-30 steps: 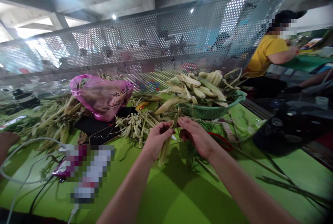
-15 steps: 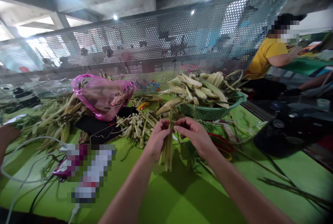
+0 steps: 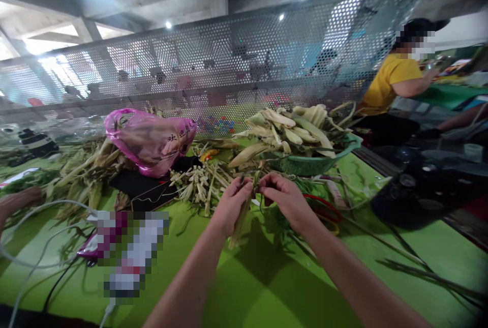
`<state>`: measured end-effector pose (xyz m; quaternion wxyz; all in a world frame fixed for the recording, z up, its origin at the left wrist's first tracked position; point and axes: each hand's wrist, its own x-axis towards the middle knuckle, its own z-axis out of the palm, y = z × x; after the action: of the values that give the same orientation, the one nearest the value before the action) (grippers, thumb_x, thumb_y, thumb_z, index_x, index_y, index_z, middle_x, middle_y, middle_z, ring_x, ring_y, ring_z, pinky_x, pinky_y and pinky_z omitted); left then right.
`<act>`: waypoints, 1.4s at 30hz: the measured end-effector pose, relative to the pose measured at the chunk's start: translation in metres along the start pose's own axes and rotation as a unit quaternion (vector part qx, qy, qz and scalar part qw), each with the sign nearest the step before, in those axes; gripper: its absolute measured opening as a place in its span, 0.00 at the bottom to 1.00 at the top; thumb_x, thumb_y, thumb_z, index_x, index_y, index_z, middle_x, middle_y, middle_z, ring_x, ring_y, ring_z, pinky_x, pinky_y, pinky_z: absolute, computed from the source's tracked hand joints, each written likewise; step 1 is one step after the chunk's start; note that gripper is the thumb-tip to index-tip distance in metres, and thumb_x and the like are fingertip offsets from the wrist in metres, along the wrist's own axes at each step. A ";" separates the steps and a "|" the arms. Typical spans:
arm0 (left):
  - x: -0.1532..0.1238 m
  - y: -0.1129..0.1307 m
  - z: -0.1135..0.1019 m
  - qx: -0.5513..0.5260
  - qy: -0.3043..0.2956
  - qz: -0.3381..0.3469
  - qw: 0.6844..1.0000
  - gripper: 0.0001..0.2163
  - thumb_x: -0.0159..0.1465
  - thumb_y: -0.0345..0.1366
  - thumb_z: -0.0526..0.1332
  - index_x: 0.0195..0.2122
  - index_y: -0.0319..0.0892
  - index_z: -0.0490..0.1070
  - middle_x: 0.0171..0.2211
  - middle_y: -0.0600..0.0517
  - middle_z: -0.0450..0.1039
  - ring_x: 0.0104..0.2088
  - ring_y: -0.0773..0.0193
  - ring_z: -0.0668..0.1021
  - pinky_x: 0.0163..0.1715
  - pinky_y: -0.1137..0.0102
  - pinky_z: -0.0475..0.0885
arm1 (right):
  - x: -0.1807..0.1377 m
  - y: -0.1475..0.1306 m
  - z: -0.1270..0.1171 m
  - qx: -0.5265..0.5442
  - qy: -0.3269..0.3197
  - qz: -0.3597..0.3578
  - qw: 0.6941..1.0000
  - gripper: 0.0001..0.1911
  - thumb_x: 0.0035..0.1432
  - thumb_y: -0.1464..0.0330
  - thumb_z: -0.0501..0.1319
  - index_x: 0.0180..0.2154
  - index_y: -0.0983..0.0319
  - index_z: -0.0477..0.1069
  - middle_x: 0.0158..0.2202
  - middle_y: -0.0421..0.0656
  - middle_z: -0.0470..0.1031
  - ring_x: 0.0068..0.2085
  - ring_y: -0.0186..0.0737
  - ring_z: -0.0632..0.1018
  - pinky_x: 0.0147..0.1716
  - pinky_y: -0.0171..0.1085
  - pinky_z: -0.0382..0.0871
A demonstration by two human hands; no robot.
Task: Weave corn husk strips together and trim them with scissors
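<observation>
My left hand is closed around a small bundle of pale dried corn husk strips, whose lower ends hang down over the table. Close beside it, my right hand pinches with thumb and fingertips at the bundle's upper end. A thin dark strand seems to run there, but what the right fingers hold is too small to tell. Just behind the hands stands a green basket heaped with dried corn husks. A pile of cut pale stalks lies left of my left hand.
On the green table are a pink plastic bag, a power strip with cables and red-handled scissors. A black container stands right. Another person's hand reaches in left; a person in yellow sits beyond.
The bundle in my left hand has tilted, its lower ends swinging left. My right fingers have shifted slightly at its top. The other person's hand at the left has reached further in.
</observation>
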<state>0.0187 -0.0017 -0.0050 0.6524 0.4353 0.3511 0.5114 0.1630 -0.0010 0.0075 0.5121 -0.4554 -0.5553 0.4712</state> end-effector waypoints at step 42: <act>0.001 0.007 -0.009 -0.056 0.006 0.016 0.998 0.14 0.52 0.43 0.66 0.25 0.39 0.65 0.21 0.58 0.62 0.20 0.74 0.63 0.23 0.75 0.62 | -0.041 0.011 -0.100 -0.600 -0.027 0.075 0.796 0.28 0.44 0.75 0.57 0.50 0.60 0.66 0.33 0.44 0.75 0.31 0.43 0.75 0.26 0.35 0.57</act>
<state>0.0079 0.0023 -0.0016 0.6658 0.4006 0.3186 0.5429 0.2651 -0.0343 -0.0056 0.0848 -0.6988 -0.7043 0.0926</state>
